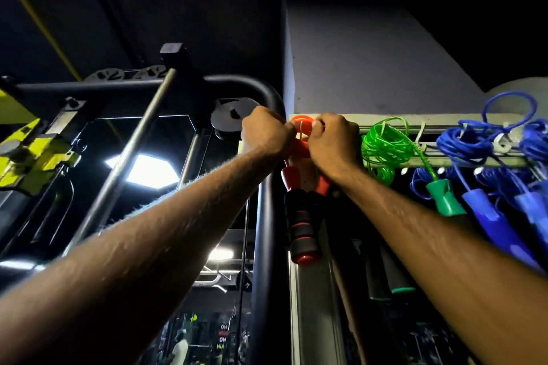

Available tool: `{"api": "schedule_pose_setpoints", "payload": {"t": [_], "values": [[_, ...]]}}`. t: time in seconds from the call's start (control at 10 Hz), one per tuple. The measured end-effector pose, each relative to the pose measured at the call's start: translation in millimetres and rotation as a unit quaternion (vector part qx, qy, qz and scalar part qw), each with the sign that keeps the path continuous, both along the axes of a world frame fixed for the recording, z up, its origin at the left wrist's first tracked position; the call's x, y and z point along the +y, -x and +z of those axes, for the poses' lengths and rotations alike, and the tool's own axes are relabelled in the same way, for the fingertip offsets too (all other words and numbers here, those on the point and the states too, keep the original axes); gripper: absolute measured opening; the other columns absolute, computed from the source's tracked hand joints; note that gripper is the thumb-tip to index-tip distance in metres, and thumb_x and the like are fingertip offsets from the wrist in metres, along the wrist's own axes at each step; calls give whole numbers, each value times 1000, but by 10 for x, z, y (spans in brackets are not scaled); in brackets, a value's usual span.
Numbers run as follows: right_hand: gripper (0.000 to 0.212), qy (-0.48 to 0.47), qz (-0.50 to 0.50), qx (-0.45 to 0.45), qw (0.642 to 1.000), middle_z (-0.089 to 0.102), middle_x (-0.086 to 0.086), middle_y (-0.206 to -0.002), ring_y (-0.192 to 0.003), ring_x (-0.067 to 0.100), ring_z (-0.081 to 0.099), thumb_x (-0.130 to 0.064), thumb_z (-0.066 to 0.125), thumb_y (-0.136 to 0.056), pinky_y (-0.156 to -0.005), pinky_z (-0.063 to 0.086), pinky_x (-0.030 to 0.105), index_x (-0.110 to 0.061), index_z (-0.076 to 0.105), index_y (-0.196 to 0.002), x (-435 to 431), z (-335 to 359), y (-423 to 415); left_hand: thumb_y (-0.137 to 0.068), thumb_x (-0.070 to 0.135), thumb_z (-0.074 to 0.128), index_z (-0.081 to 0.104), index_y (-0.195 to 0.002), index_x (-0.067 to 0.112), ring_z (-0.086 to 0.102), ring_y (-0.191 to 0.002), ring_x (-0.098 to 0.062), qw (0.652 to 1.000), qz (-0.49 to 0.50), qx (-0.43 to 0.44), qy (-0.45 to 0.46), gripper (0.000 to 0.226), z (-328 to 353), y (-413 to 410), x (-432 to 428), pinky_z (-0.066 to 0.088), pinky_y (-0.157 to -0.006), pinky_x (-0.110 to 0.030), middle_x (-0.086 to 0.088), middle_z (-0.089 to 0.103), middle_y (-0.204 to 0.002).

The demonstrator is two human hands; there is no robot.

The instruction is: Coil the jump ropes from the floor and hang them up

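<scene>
Both hands, left and right, closed their fingers on the coiled orange plastic jump rope, holding its loop between them over a white hook, apparently to seat it; its red-and-black foam handles dangled below the fingers.

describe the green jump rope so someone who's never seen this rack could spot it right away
Find the pale hook rail across the wall. Just right of the right hand, the green jump rope hangs coiled. It is translucent green with a green handle; its neighbours are orange and blue.
</scene>
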State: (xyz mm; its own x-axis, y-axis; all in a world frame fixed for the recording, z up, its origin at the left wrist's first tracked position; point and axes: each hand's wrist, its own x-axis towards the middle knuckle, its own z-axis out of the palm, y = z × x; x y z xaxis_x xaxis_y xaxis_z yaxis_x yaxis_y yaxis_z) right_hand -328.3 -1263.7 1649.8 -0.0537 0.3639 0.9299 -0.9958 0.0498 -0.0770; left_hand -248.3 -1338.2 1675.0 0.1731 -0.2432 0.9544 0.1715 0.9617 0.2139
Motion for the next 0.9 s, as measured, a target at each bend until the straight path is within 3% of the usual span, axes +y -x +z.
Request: {"api": "schedule_pose_setpoints", "payload": {"t": [0.1,0.2,0.4,0.5,0.6,0.7,0.8,0.9], "values": [[27,-9,-19,8,1000,68,19,-83,-67,31,50,-19,49,-92,-59,30,28,-5,69,-79,39,-25,33,-81,38,74,77,-83,19,70,-65,-14,999,39,13,24,20,-124,16,-29,61,-67,-32,0,75,-76],[29,-28,-22,-13,999,58,20,-68,-62,28,42,-19,54,-89,-58,28,28,-5,63,-65,55,-42,33,-86,37,70,78,-91,21,69,-68,-12,998,47,16,48,19,-223,38,-38,57,-64,-25,-1,76,-82],[26,-54,-28,-39,997,65,16,-76,-61,26,50,-21,57,-88,-55,30,25,-1,71,-78,92,-44,-1,-89,30,68,76,-105,20,67,-78,-14,995,72,20,68,21,-319,41,-26,51,-70,-26,-5,76,-101],[25,-82,-42,-42,995,66,17,-93,-72,27,54,-22,56,-91,-54,29,23,-1,70,-92,114,-87,-26,-89,24,67,74,-111,17,64,-81,-11,996,66,12,63,24,-352,7,-9,51,-75,-23,-6,75,-108],[27,-111,-34,-46,992,64,15,-105,-75,22,47,-22,52,-96,-51,28,19,-1,68,-102,124,-178,-52,-88,22,66,73,-113,15,69,-85,-12,996,60,1,59,26,-414,-16,23,57,-82,-29,-6,75,-108],[29,-132,-33,-47,990,64,17,-108,-78,24,52,-24,50,-98,-62,31,24,-2,68,-106,173,-238,-38,-89,27,66,72,-114,15,67,-82,-9,997,58,-17,54,28,-463,-59,81,57,-77,-28,-4,74,-108],[31,-162,-35,-41,985,68,19,-104,-88,32,61,-25,49,-98,-64,32,26,-1,69,-101,273,-289,-8,-87,38,68,72,-113,16,66,-84,-10,997,70,-18,41,35,-507,-141,165,53,-77,-26,-2,75,-108],[35,-150,-15,-38,988,68,19,-95,-76,31,55,-28,47,-97,-64,34,29,-1,68,-92,443,-316,-11,-84,48,66,72,-110,19,65,-87,-12,997,76,4,8,39,-546,-242,300,52,-79,-28,0,75,-106]]}}
